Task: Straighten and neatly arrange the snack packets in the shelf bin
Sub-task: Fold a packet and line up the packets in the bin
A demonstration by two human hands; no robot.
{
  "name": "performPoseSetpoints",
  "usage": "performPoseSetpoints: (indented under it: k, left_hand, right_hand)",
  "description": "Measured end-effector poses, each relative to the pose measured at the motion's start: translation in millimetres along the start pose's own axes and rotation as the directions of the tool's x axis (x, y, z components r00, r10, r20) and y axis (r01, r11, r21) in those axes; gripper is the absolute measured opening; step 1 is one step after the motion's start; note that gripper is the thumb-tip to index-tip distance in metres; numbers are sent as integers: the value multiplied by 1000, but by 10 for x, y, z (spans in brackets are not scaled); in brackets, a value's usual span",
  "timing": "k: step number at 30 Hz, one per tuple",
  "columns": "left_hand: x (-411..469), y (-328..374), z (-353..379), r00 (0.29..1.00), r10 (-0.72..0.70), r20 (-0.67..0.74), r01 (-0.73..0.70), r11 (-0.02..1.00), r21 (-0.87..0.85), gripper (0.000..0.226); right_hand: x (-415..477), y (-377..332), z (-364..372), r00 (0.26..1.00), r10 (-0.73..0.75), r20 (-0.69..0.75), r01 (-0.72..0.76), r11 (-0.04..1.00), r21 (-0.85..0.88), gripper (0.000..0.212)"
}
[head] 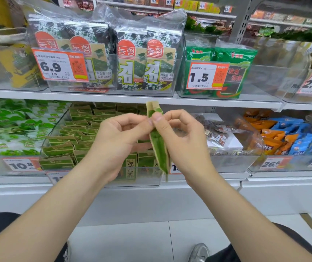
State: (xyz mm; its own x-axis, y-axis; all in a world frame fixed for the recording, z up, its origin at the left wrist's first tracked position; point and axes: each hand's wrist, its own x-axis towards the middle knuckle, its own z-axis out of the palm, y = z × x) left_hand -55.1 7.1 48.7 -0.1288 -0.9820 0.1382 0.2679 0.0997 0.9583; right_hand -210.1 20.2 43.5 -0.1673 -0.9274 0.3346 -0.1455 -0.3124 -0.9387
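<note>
A small stack of green-and-tan snack packets [159,148] stands on edge between my two hands, in front of the lower shelf. My left hand [117,140] pinches the stack near its top with thumb and fingers. My right hand [181,140] pinches it from the other side, thumb on the upper part. Behind them sits the clear shelf bin [53,140], holding several rows of the same green-and-tan packets [75,133], some tilted and uneven. A few packets [132,165] stand upright at the bin's front wall.
Left of the bin lie white-and-green packets [9,129]; to the right are a bin of brown-and-white sachets [221,137] and one of orange and blue packets [283,137]. The upper shelf holds seaweed packs [142,59] behind price tags [58,65]. My knees and a shoe [198,252] show below.
</note>
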Motion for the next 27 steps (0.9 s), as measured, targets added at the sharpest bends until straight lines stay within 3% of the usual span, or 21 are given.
performPoseSetpoints:
  k: [3, 7, 12, 15, 17, 19, 23, 27]
  left_hand:
    - [0, -14, 5, 999, -24, 26, 24, 1000, -10, 21]
    - [-1, 1, -4, 998, -54, 33, 53, 999, 8, 27]
    - [11, 50, 1, 998, -25, -62, 20, 997, -78, 20]
    - [38, 84, -21, 987, 3, -163, -26, 990, -139, 12]
    - [66, 82, -58, 978, 18, -210, -51, 987, -152, 14]
    - [83, 71, -85, 989, 40, -145, -57, 992, -113, 8]
    - [62, 34, -103, 998, -25, 63, 26, 1000, -3, 48]
    - [48, 50, -168, 977, -62, 204, 62, 998, 7, 61]
  right_hand:
    - [3, -20, -2, 998, 51, 25, -53, 991, 127, 13]
    - [-30, -53, 15, 984, 144, 103, -166, 955, 247, 19]
    - [11, -24, -23, 986, 13, 168, -18, 1000, 25, 34]
    - [22, -9, -88, 963, 58, 265, -5, 981, -196, 39]
    - [32, 14, -96, 962, 67, 264, -13, 979, -204, 36]
    - [39, 29, -79, 976, 13, 218, 18, 990, -140, 32]
    - [22, 54, -49, 975, -85, 206, 100, 993, -63, 35]
    - [22, 49, -63, 967, -94, 237, 98, 995, -5, 26]
